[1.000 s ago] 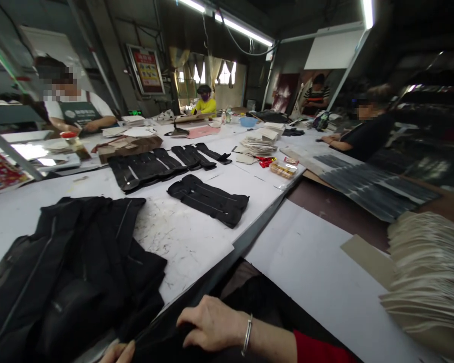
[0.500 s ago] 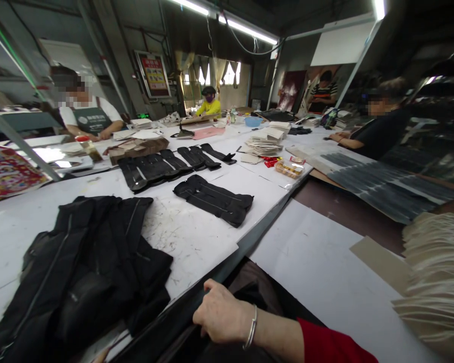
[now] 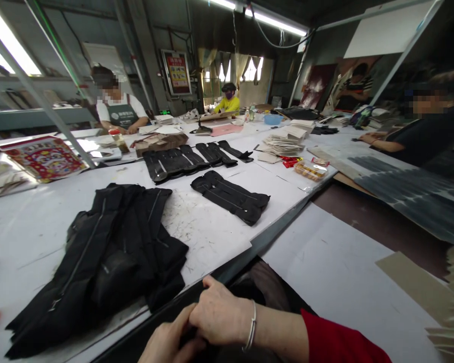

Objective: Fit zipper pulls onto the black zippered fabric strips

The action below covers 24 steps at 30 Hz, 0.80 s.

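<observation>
My right hand (image 3: 219,315), with a bracelet and a red sleeve, is curled at the near table edge, fingers closed on a black fabric piece (image 3: 194,337) that is mostly hidden below the edge. My left hand (image 3: 170,344) meets it from the left, thumb and fingers pinched on the same dark piece. Just beyond both hands lies a large heap of black zippered fabric pieces (image 3: 109,257) on the white table (image 3: 208,237). A smaller stack of black pieces (image 3: 230,196) lies farther back.
Rows of black pieces (image 3: 174,161) lie at mid table, with paper stacks (image 3: 283,143) and a snack tray (image 3: 309,170) behind. A white sheet (image 3: 336,272) and brown card (image 3: 412,282) cover the right side. Several people work around the far table ends.
The view has swung left and down. My left hand has come back into sight and joined my right hand at the table edge; my right hand stayed about where it was.
</observation>
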Available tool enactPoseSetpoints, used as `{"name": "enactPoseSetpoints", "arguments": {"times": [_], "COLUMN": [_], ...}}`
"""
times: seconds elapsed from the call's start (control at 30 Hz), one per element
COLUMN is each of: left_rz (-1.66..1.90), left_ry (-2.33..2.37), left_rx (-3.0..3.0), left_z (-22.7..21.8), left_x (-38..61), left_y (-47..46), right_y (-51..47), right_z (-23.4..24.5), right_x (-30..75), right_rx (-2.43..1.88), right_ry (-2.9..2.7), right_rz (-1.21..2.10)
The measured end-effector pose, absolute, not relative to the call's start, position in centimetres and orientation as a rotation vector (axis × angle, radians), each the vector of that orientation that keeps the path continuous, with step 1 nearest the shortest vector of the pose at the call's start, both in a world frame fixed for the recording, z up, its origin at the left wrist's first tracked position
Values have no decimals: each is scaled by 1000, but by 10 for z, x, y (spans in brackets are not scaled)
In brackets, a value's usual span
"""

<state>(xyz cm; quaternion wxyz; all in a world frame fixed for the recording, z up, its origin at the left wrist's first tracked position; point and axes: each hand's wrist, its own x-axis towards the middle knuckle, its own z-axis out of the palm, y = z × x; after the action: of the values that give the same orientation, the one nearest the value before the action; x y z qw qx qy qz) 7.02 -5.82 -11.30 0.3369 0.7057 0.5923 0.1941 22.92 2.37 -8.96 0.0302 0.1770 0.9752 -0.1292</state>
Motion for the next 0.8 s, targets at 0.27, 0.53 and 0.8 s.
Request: {"name": "enactPoseSetpoints", "arguments": {"times": [0.27, 0.53, 0.8], "left_rz": [546, 556, 620], "left_ry": [1616, 1605, 1598], "left_rx": [1677, 1633, 1599], "left_z": [-112, -110, -120], "left_x": [57, 60, 54], "left_y": [-74, -80, -85], "right_y": [44, 35, 33], "right_z": [-72, -101, -99], "right_x": [294, 287, 279], "right_rx": [1473, 1736, 1693], "right_ry": [3106, 2925, 2971], "right_rz": [-1157, -1710, -1814]}}
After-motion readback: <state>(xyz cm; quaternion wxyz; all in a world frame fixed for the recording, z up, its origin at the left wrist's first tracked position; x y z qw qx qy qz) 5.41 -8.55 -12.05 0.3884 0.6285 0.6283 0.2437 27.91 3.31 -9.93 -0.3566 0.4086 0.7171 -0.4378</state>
